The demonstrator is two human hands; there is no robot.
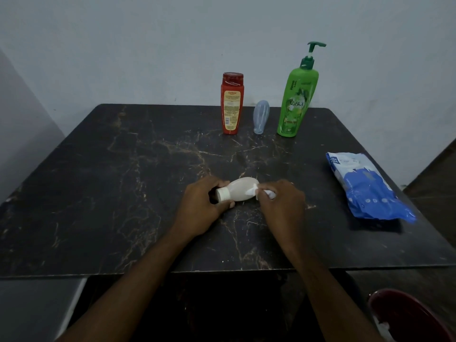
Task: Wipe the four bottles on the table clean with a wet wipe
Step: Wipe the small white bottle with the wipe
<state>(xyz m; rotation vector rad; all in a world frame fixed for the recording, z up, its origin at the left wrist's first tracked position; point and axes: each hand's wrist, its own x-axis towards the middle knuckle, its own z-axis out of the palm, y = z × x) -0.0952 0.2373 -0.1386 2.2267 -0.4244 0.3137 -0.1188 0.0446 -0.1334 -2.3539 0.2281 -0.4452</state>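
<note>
A small white bottle (240,189) lies on its side near the middle of the dark marble table (123,181), cap pointing left. My left hand (201,206) grips it around the neck and cap. My right hand (283,201) pinches a crumpled white wet wipe (254,192) against the bottle's wide end. At the back stand a red bottle (232,103), a small pale blue bottle (261,117) resting on its cap, and a tall green pump bottle (297,99).
A blue and white pack of wet wipes (365,186) lies at the table's right side. A dark red bin (407,317) sits below the table's front right corner. A pale wall stands right behind the bottles.
</note>
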